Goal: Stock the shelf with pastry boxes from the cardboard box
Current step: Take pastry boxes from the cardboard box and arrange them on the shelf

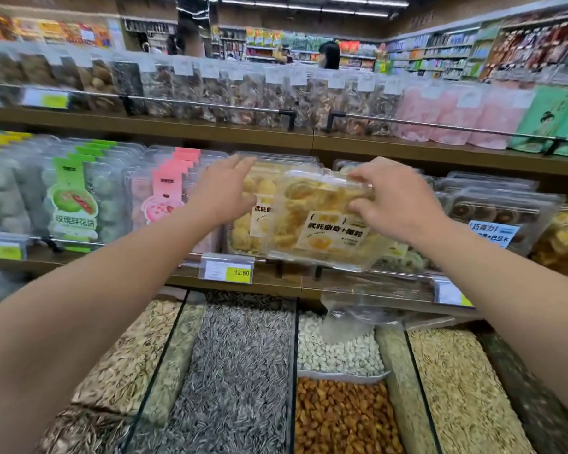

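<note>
The right hand holds a clear pastry box full of yellow cookies. Its fingers curl over the top edge of the box and the thumb pinches from below. The box is tilted and sits in the air at the front edge of the middle shelf, above the price tag that says 12.80.

The left hand is flat with straight fingers. It rests on the row of yellow cookie boxes that stands on the shelf, just behind and to the left of the held box.

More boxes stand along the same shelf. Boxes with pink labels are next to the left hand, and boxes with green labels are farther toward the left end. Boxes with dark round pastries stand toward the right end.

The top shelf holds clear bags of dried food and pink bags.

Below the shelf are open bins. One holds striped sunflower seeds. Next to it are white seeds and orange-brown nuts.
</note>
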`<state>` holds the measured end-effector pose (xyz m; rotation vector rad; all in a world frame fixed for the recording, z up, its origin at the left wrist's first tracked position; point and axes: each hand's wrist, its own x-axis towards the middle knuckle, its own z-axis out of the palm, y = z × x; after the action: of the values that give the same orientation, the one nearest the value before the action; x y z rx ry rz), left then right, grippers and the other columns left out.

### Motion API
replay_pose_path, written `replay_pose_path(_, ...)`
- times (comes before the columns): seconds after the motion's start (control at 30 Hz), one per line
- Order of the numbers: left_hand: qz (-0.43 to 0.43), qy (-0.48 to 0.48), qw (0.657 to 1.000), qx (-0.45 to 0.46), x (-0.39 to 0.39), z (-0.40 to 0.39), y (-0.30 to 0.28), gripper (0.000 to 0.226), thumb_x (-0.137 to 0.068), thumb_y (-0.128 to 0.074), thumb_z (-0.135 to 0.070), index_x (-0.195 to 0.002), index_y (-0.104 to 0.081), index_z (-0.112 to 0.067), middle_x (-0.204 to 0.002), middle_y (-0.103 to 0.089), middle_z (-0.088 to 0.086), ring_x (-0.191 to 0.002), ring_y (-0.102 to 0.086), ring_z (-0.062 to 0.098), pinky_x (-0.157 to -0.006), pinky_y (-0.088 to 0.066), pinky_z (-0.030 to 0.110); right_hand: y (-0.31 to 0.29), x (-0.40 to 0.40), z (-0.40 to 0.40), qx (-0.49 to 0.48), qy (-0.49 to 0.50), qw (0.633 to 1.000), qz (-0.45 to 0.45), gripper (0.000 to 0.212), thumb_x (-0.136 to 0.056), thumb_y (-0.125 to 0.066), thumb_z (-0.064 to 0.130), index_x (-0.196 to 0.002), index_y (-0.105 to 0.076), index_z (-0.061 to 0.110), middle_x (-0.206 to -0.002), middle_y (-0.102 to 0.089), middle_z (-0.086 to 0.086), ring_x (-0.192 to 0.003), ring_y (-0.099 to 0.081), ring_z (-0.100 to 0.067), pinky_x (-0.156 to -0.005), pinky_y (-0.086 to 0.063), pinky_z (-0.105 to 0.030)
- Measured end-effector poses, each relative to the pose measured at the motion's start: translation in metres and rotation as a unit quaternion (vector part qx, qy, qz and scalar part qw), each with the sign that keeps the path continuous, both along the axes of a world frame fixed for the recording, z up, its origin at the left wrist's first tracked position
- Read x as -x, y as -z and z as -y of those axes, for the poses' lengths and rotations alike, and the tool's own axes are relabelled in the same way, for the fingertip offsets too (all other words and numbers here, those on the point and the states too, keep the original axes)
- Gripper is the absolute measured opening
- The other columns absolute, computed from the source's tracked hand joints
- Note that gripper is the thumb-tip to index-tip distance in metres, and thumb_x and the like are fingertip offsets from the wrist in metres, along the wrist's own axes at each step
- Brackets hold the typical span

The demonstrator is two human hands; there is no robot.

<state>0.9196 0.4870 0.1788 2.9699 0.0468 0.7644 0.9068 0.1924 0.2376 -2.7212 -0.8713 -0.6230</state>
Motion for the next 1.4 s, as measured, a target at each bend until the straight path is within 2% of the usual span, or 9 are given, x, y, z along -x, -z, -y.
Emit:
replay_pose_path(0.13, 0.02, 0.007, 1.0, -0.002, 0.031, -0.015, 0.008, 0.078, -0.076, -0.062, -0.042, -0.144, -0.043, -0.009, -0.144, -0.046, 0.018, -0.132, -0.043, 0.037, -0.106, -0.038, 0.046, -0.011, -0.013, -0.028, -0.001, 0.014, 1.0, 0.024, 0.043, -0.09, -0.068, 0.027, -0.132, -0.059, 0.021, -0.127, -0.06, -0.002, -0.12, -0.053, -0.028, -0.092, -0.043, -0.036)
replay_pose_path(0.3, 0.007, 0.0, 1.0, -0.023, 0.06, -0.023, 0.022, 0.075, -0.076, -0.068, -0.036, -0.143, -0.044, -0.011, -0.133, -0.053, 0.016, -0.121, -0.05, 0.038, -0.098, -0.044, 0.048, 0.007, -0.04, -0.069, 0.015, 0.016, 1.0, -0.02, 0.045, -0.089, -0.069, 0.028, -0.133, -0.059, 0.022, -0.128, -0.06, -0.003, -0.119, -0.056, -0.03, -0.09, -0.047, -0.039)
replay_pose_path(0.47, 0.002, -0.031, 0.999, -0.014, 0.06, -0.028, 0.023, 0.08, -0.08, -0.07, -0.032, -0.148, -0.034, -0.014, -0.149, -0.041, 0.015, -0.134, -0.041, 0.035, -0.109, -0.036, 0.046, 0.033, -0.062, -0.107, 0.056, 0.001, 0.997, -0.044, 0.041, -0.088, -0.068, 0.035, -0.127, -0.062, 0.022, -0.124, -0.064, -0.003, -0.113, -0.06, -0.028, -0.087, -0.054, -0.041)
replay_pose_path(0.57, 0.002, -0.039, 0.999, -0.023, 0.047, -0.029, 0.028, 0.087, -0.079, -0.068, -0.04, -0.152, -0.027, -0.016, -0.151, -0.037, 0.015, -0.134, -0.04, 0.036, -0.108, -0.036, 0.051, 0.046, -0.073, -0.124, 0.105, -0.031, 0.994, -0.001, 0.04, -0.09, -0.064, 0.038, -0.125, -0.06, 0.021, -0.12, -0.065, -0.003, -0.109, -0.061, -0.028, -0.087, -0.054, -0.042)
replay_pose_path(0.73, -0.015, -0.049, 0.998, -0.027, 0.022, -0.02, 0.031, 0.095, -0.079, -0.071, -0.04, -0.154, -0.015, -0.026, -0.159, -0.021, 0.009, -0.145, -0.023, 0.03, -0.114, -0.028, 0.052, 0.056, -0.087, -0.122, 0.087, -0.062, 0.99, 0.09, 0.068, -0.08, -0.068, 0.05, -0.138, -0.046, 0.022, -0.132, -0.054, -0.002, -0.123, -0.048, -0.028, -0.105, -0.034, -0.044)
replay_pose_path(0.93, -0.003, -0.057, 0.997, -0.06, -0.004, -0.013, 0.028, 0.098, -0.075, -0.076, -0.044, -0.152, -0.016, -0.029, -0.16, -0.019, 0.005, -0.147, -0.014, 0.029, -0.118, -0.018, 0.052, 0.08, -0.098, -0.087, 0.124, -0.005, 0.989, 0.079, 0.098, -0.074, -0.074, 0.054, -0.152, -0.023, 0.022, -0.145, -0.042, -0.004, -0.134, -0.035, -0.029, -0.116, -0.021, -0.047)
replay_pose_path(1.07, 0.002, -0.061, 0.995, -0.082, -0.016, -0.013, 0.032, 0.104, -0.074, -0.074, -0.054, -0.153, -0.01, -0.032, -0.162, -0.012, 0.005, -0.149, -0.005, 0.03, -0.119, -0.008, 0.051, 0.089, -0.1, -0.077, 0.075, 0.006, 0.994, 0.074, 0.111, -0.071, -0.076, 0.056, -0.154, -0.011, 0.023, -0.158, -0.02, -0.006, -0.145, -0.017, -0.032, -0.122, -0.006, -0.048)
replay_pose_path(1.27, -0.045, -0.054, 0.996, -0.059, -0.032, -0.007, 0.034, 0.114, -0.07, -0.077, -0.056, -0.153, -0.003, -0.033, -0.163, -0.009, 0.002, -0.15, 0.0, 0.028, -0.12, -0.006, 0.055, 0.093, -0.105, -0.073, 0.101, 0.028, 0.993, 0.054, 0.119, -0.069, -0.076, 0.064, -0.156, -0.007, 0.019, -0.159, -0.023, -0.006, -0.149, -0.011, -0.03, -0.122, 0.001, -0.049)
replay_pose_path(1.4, -0.046, -0.061, 0.993, -0.094, -0.044, -0.006, 0.035, 0.108, -0.065, -0.078, -0.06, -0.149, -0.019, -0.026, -0.145, -0.034, 0.007, -0.14, -0.023, 0.032, -0.117, -0.016, 0.055, 0.093, -0.111, -0.083, 0.124, 0.046, 0.987, 0.092, 0.11, -0.063, -0.083, 0.059, -0.146, -0.029, 0.012, -0.142, -0.042, -0.009, -0.139, -0.028, -0.032, -0.121, -0.005, -0.053)
